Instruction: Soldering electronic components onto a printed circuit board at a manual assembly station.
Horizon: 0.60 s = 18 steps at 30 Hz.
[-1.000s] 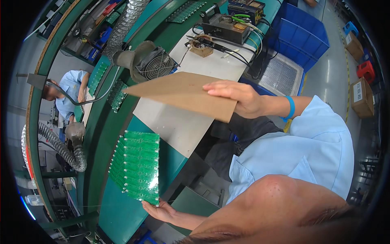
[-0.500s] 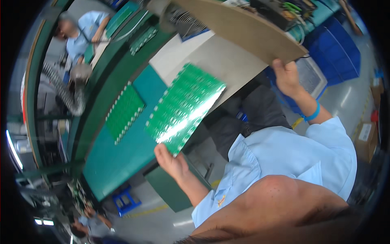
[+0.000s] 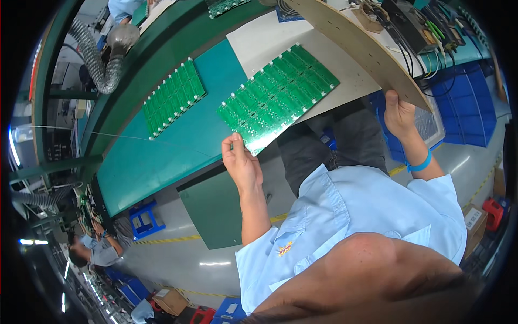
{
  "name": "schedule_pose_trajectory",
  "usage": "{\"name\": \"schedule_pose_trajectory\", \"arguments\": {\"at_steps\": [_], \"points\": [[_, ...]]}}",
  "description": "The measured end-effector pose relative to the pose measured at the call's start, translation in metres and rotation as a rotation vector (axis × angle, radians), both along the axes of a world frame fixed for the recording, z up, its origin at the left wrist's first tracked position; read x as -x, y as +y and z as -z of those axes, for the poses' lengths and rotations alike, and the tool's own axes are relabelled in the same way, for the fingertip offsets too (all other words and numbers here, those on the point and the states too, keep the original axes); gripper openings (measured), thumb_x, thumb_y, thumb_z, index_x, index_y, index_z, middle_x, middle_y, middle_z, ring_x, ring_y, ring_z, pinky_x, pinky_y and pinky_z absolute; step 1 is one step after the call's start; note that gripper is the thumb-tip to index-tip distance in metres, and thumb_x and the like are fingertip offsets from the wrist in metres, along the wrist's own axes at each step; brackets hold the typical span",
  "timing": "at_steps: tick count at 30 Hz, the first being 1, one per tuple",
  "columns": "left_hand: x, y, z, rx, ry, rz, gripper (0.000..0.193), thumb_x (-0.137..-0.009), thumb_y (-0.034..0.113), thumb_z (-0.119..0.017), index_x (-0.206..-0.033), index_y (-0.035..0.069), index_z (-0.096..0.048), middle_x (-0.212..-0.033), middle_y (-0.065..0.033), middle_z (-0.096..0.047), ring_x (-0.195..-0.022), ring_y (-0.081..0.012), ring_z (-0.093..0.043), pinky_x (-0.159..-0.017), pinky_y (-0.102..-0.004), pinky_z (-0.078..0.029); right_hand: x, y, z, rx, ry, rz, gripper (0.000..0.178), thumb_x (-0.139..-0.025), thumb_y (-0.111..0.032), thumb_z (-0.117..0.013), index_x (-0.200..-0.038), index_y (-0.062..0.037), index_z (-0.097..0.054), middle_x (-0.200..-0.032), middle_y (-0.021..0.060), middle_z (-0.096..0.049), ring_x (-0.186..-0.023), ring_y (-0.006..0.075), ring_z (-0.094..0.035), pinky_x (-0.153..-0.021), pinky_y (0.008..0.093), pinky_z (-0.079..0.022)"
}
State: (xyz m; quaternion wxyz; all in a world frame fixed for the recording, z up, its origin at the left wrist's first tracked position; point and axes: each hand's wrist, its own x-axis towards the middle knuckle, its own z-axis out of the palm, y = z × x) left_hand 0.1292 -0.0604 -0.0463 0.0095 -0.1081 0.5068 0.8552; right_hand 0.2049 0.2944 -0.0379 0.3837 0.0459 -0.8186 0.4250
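My left hand (image 3: 243,164) pinches a large green circuit board panel (image 3: 280,94) at its near left corner. The panel lies over a grey-brown flat sheet (image 3: 353,81); whether it touches that sheet I cannot tell. At the right, my right hand (image 3: 400,114) is closed on the near end of a stiff brown board (image 3: 361,48), which is tilted up on edge. A second green circuit board panel (image 3: 175,97), with pale tabs along its edges, rests on the teal bench mat (image 3: 156,162) to the left.
Black equipment with cables (image 3: 413,29) stands beyond the brown board. Blue bins (image 3: 464,108) are at the right. A flexible metal duct (image 3: 100,65) hangs at the left, beside green framework. A blue stool (image 3: 145,220) is on the floor, and a co-worker (image 3: 100,249) is at lower left.
The view has shifted, so the bench sits higher in it. The held panel has tilted and shows less glare. Both hands keep their holds on the panel and the brown board.
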Motion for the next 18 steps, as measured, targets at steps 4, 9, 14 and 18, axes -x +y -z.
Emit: {"name": "schedule_pose_trajectory", "arguments": {"at_steps": [4, 9, 14, 18], "points": [[0.005, -0.001, 0.008, -0.010, 0.020, 0.034, 0.016, -0.109, 0.018, -0.062, -0.111, 0.005, -0.053, -0.093, -0.0031, -0.060, -0.081, -0.0065, -0.055, -0.074, -0.0211, -0.047, 0.009, -0.014, -0.010, -0.003, 0.032, -0.089, 0.045, -0.112, -0.028, -0.052, -0.144, 0.0031, -0.057, -0.128, 0.0160, -0.069, -0.106, 0.0227, -0.067, -0.093, 0.0314, -0.051], [0.006, 0.005, 0.005, -0.022, -0.004, 0.014, 0.016, -0.109, 0.018, -0.061, -0.110, 0.005, -0.052, -0.092, -0.0025, -0.060, -0.079, -0.0058, -0.055, -0.075, -0.0208, -0.047, 0.017, -0.026, -0.019, 0.019, 0.002, -0.248, 0.046, -0.111, -0.029, -0.051, -0.144, 0.0027, -0.056, -0.153, 0.0212, -0.056, -0.134, 0.0315, -0.060, -0.112, 0.0387, -0.047], [0.008, 0.004, 0.008, -0.060, -0.011, 0.027, 0.015, -0.109, 0.017, -0.061, -0.110, 0.005, -0.052, -0.091, -0.0019, -0.059, -0.078, -0.0058, -0.054, -0.075, -0.0214, -0.048, 0.020, -0.034, -0.021, -0.057, 0.016, -0.249, 0.044, -0.111, -0.026, -0.050, -0.144, 0.0022, -0.056, -0.149, 0.0215, -0.058, -0.135, 0.0350, -0.059, -0.114, 0.0420, -0.047], [0.009, 0.003, 0.010, -0.087, 0.009, 0.050, 0.016, -0.109, 0.017, -0.061, -0.111, 0.004, -0.052, -0.089, -0.0016, -0.059, -0.078, -0.0063, -0.055, -0.075, -0.0225, -0.049, 0.019, -0.040, -0.019, -0.012, -0.014, -0.257, 0.042, -0.111, -0.022, -0.050, -0.144, 0.0021, -0.056, -0.148, 0.0214, -0.059, -0.135, 0.0350, -0.060, -0.114, 0.0422, -0.048]]}}
